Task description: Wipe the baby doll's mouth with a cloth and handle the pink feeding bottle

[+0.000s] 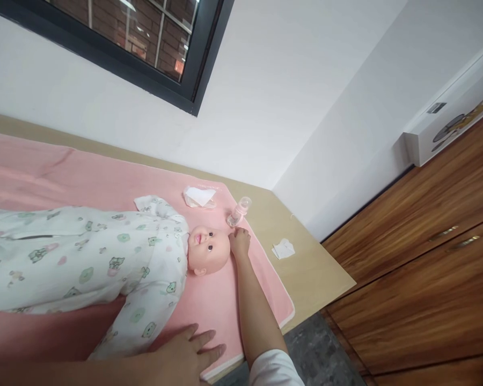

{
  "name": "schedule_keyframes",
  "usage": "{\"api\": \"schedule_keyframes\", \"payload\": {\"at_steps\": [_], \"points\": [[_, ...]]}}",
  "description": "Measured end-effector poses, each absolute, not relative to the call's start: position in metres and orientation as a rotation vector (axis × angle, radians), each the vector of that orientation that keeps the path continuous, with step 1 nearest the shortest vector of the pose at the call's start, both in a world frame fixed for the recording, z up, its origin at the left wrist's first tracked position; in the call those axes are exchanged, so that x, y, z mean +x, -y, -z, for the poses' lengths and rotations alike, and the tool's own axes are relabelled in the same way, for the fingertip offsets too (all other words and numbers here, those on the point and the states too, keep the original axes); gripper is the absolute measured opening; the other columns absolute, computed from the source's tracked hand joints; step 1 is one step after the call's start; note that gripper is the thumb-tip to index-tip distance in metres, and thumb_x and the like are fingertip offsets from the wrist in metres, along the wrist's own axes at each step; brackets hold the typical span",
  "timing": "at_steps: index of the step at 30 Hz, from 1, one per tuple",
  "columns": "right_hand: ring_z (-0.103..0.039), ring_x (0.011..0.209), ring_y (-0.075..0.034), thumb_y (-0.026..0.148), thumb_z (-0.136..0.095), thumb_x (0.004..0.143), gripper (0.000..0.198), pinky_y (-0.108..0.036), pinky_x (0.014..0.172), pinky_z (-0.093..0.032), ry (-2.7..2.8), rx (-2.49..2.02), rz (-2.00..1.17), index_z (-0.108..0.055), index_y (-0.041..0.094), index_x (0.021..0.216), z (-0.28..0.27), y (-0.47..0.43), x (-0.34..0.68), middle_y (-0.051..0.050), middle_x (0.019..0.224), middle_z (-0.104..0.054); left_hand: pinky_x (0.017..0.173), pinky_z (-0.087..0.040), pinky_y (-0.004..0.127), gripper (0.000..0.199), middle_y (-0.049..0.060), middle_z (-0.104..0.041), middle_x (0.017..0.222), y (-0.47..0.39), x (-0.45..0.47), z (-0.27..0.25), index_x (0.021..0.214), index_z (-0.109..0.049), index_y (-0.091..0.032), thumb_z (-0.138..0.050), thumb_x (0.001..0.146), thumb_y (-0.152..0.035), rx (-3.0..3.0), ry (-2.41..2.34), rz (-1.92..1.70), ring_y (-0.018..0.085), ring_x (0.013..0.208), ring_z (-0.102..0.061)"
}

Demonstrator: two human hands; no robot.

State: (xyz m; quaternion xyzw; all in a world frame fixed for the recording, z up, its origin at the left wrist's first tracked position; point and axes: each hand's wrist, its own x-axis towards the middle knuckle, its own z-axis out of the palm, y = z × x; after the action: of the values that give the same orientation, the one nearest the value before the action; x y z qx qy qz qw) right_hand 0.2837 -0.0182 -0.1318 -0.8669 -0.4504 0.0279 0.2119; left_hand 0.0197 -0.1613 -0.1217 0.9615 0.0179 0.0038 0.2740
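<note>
- Right hand [240, 242] best worked low and lightly just beyond the head of the doll [104, 254], with enough care to avoid jolting the head or nudging the bottle [237, 213].
- Curls right fingers close to the doll's crown; cannot tell grip, or contact with doll or bottle.
- Spreads left hand [185, 355] near the doll's sleeve, fingers apart, nothing visibly grasped; cannot tell resting from hovering.
- Doll face up on the pink mat [213, 300], bottle just past the crown.
</note>
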Motion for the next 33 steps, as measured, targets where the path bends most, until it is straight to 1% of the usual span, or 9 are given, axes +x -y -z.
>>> {"api": "schedule_keyframes", "payload": {"at_steps": [4,9,12,17,20,23,26,29,33], "points": [[-0.05,0.131,-0.033,0.018,-0.046,0.089,0.05,-0.038,0.108,-0.038,1.25,-2.403,-0.075,-0.059,0.007,0.136,0.133,0.018,0.284,-0.021,0.14,-0.055,0.114,-0.034,0.05,0.03,0.01,-0.051,0.152,0.162,0.018,0.124,0.119,-0.075,-0.027,-0.058,0.096,-0.036,2.594,-0.048,-0.076,0.029,0.145,-0.043],[-0.051,0.131,-0.032,0.018,-0.047,0.089,0.049,-0.037,0.107,-0.039,1.24,-2.403,-0.076,-0.06,0.007,0.135,0.133,0.017,0.285,-0.021,0.14,-0.056,0.116,-0.032,0.053,0.038,0.01,-0.046,0.156,0.161,0.016,0.126,0.127,-0.071,-0.022,-0.055,0.098,-0.041,2.654,0.019,-0.031,0.032,0.147,-0.039],[-0.051,0.131,-0.033,0.018,-0.046,0.089,0.049,-0.036,0.108,-0.039,1.225,-2.395,-0.086,-0.06,0.007,0.135,0.132,0.018,0.285,-0.021,0.14,-0.056,0.117,-0.032,0.054,0.039,0.01,-0.044,0.156,0.16,0.016,0.122,0.129,-0.069,-0.022,-0.055,0.098,-0.041,2.632,0.009,-0.008,0.033,0.147,-0.038],[-0.051,0.131,-0.033,0.017,-0.046,0.088,0.049,-0.038,0.111,-0.037,1.226,-2.366,-0.095,-0.061,0.007,0.134,0.135,0.018,0.287,-0.021,0.14,-0.056,0.117,-0.032,0.054,0.038,0.009,-0.043,0.157,0.16,0.021,0.127,0.124,-0.072,-0.023,-0.052,0.1,-0.044,2.646,0.012,0.022,0.033,0.148,-0.037],[-0.043,0.14,-0.033,0.017,-0.049,0.087,0.05,-0.039,0.117,-0.032,1.201,-2.352,-0.047,-0.06,0.007,0.135,0.138,0.017,0.287,-0.023,0.145,-0.05,0.115,-0.034,0.053,0.033,0.008,-0.044,0.156,0.162,0.024,0.136,0.119,-0.075,-0.026,-0.055,0.098,-0.042,2.652,-0.052,0.016,0.032,0.146,-0.04],[-0.034,0.147,-0.034,0.017,-0.051,0.087,0.055,-0.042,0.121,-0.025,1.148,-2.363,0.017,-0.055,0.004,0.14,0.138,0.017,0.285,-0.025,0.151,-0.044,0.117,-0.033,0.052,0.033,0.006,-0.042,0.157,0.163,0.028,0.141,0.12,-0.075,-0.027,-0.052,0.1,-0.04,2.641,-0.084,0.022,0.031,0.147,-0.039],[-0.037,0.144,-0.035,0.018,-0.049,0.089,0.057,-0.044,0.121,-0.024,1.129,-2.413,-0.01,-0.051,0.004,0.143,0.134,0.018,0.281,-0.023,0.148,-0.048,0.118,-0.031,0.055,0.031,0.006,-0.038,0.159,0.161,0.035,0.143,0.119,-0.076,-0.024,-0.055,0.099,-0.037,2.599,-0.074,0.126,0.034,0.149,-0.035],[-0.041,0.141,-0.034,0.019,-0.046,0.092,0.052,-0.043,0.12,-0.024,1.145,-2.461,-0.077,-0.053,0.005,0.141,0.129,0.02,0.278,-0.022,0.145,-0.052,0.118,-0.03,0.057,0.027,0.005,-0.036,0.16,0.159,0.039,0.142,0.117,-0.077,-0.026,-0.061,0.096,-0.033,2.584,-0.07,0.202,0.034,0.15,-0.032],[-0.044,0.139,-0.033,0.021,-0.044,0.094,0.049,-0.039,0.117,-0.028,1.222,-2.461,-0.146,-0.055,0.007,0.14,0.127,0.022,0.278,-0.02,0.147,-0.051,0.118,-0.03,0.057,0.035,0.006,-0.038,0.16,0.16,0.032,0.138,0.124,-0.074,-0.025,-0.051,0.101,-0.036,2.638,-0.05,0.125,0.034,0.15,-0.033]]}}
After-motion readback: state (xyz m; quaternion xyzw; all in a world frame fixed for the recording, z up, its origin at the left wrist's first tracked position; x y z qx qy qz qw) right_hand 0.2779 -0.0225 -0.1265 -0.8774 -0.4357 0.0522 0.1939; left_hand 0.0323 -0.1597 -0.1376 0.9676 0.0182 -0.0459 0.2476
